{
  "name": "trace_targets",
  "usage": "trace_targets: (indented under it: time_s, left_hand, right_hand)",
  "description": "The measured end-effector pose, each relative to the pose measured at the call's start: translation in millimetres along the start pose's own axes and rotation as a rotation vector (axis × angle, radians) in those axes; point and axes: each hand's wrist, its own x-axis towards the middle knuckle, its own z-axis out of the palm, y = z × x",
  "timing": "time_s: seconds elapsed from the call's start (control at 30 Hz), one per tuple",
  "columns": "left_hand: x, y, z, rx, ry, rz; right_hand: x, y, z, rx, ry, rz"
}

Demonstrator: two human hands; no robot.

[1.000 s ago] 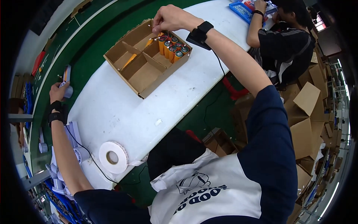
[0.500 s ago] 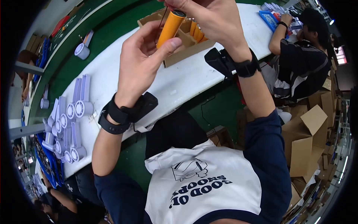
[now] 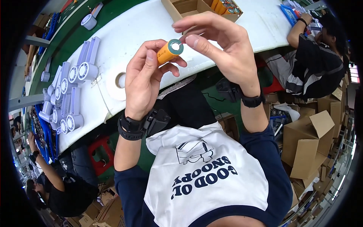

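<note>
My left hand [image 3: 145, 72] is closed around an orange cylindrical battery [image 3: 165, 54], thumb on its near side and fingers beneath. The battery is tilted, its green-ringed end with a pale metal centre turned up and to the right. Close beside that end is my right hand [image 3: 223, 47], thumb and fingers apart. Nothing plainly sits in its grasp, though the thumb and one fingertip nearly meet the battery's end. Beyond the hands, a cardboard box [image 3: 175, 10] with dividers holds several similar orange batteries [image 3: 225, 6] in its right part.
On the white table [image 3: 124, 41], a white tape roll [image 3: 116, 86] lies left of my left hand. Several lilac handheld fan bodies [image 3: 72, 90] are heaped at the left. Another person [image 3: 308, 56] works at the right, near open cardboard boxes [image 3: 308, 145]. A red stool [image 3: 101, 153] stands lower left.
Both hands have come down and nearer my body, away from the box. The battery has turned to show its green-ringed end, and my right hand has spread its fingers. The view has shifted.
</note>
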Motion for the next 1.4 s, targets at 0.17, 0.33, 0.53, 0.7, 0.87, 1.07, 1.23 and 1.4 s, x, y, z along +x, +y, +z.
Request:
trace_targets:
  time_s: [0.17,0.33,0.53,0.7,0.87,1.07,1.23,1.4]
  left_hand:
    - [-9.0,-6.6,9.6,-0.093,0.12,-0.014]
    - [-24.3,-4.6,11.3,-0.083,0.221,-0.13]
    - [-21.2,24.8,-74.0,1.233,0.102,0.074]
    - [-10.9,38.2,-130.1,1.697,-0.106,0.074]
    - [-0.4,56.7,-103.7,1.533,-0.03,0.082]
    - [-1.6,49.3,-89.9,1.546,0.246,0.156]
    - [2.1,37.5,-87.3,1.35,0.556,0.092]
    - [10.7,29.9,-93.6,0.922,0.696,-0.012]
  right_hand:
    - [-7.2,2.0,17.3,-0.211,-0.046,-0.139]
    - [-12.7,0.9,35.7,-0.087,0.022,0.027]
    - [-18.8,27.7,26.7,0.049,-0.207,0.402]
    - [-22.3,47.6,45.6,-0.038,-0.456,0.474]
    - [-38.7,48.7,60.6,0.294,-0.346,0.62]
    - [-44.3,32.9,56.7,0.36,-0.232,0.726]
    - [-55.3,24.4,51.8,0.367,-0.185,0.631]
    - [-62.6,12.8,49.3,0.326,-0.168,0.675]
